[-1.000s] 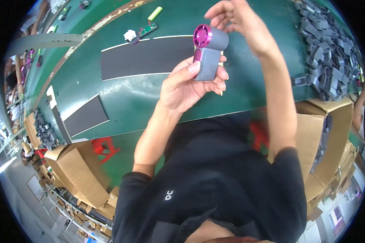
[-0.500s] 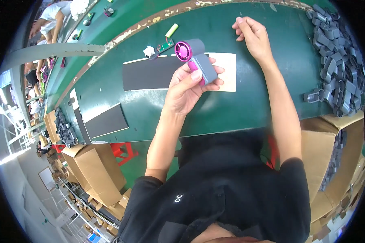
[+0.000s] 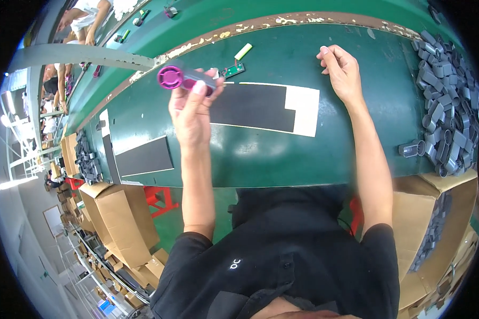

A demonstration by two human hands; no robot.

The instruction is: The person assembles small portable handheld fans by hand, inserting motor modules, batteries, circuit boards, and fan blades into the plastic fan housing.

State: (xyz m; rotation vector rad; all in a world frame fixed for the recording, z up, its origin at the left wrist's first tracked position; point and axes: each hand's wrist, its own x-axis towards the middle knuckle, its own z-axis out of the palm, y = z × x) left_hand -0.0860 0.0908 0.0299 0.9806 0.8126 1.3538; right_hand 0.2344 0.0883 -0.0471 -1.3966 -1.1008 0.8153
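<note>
A handheld fan with a magenta round grille and grey body [image 3: 191, 76] is gripped in my left hand [image 3: 190, 109], held above the table at left of centre. The fan lies tilted, its grille pointing left. My fingers wrap round its handle and cover part of it. My right hand [image 3: 343, 72] hovers over the far right of the table, fingers curled and thumb against the index finger, with nothing visible in it. Beyond the left hand lie a small green circuit board [image 3: 234, 70] and a pale green battery cell [image 3: 243, 51], wired together. A white part [image 3: 216, 73] is mostly hidden behind my fingers.
Dark grey sheets with white backing [image 3: 250, 106] lie on the green table [image 3: 261, 159]. Grey plastic housings [image 3: 444, 101] are heaped at the right, with one lying apart [image 3: 411, 149]. Cardboard boxes [image 3: 120, 223] stand below the near edge. A metal post [image 3: 90, 57] rises at far left.
My left hand has carried the fan to the left, away from over the dark sheet. My right hand stays curled in nearly the same place. The whole view has shifted slightly.
</note>
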